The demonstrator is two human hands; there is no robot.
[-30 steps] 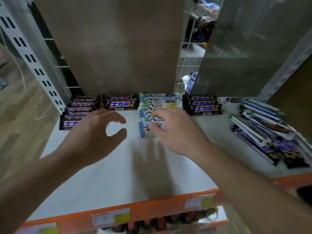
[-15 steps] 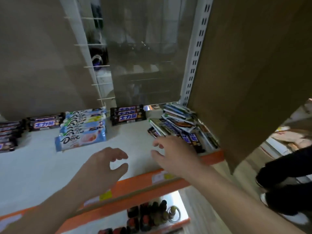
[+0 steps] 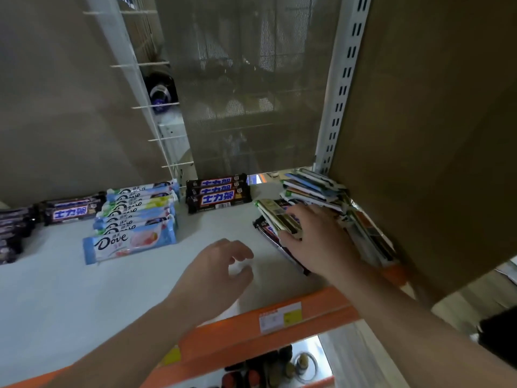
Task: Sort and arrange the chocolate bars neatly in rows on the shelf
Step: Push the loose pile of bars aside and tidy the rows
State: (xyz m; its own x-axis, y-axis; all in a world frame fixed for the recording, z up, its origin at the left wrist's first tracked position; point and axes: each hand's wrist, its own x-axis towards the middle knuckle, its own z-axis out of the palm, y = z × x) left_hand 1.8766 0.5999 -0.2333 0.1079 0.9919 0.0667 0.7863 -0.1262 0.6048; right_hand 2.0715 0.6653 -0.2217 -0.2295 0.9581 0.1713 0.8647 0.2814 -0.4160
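White shelf [image 3: 70, 303], orange front edge: Dove bars [image 3: 131, 243] and dark bars [image 3: 218, 198] lie in rows by its back edge. Right hand [image 3: 319, 242] is at the right-edge pile [image 3: 313, 189], fingers pinching a pale green bar [image 3: 275, 217]. Left hand [image 3: 212, 275] hovers mid-shelf, fingers loosely curled, empty.

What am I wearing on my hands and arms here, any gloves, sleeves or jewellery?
Nothing shows on either. The left hand and right hand are ungloved, with no visible rings, watch or bands at the wrists. The left forearm and right forearm are uncovered as far as the picture reaches; no sleeve is in view.
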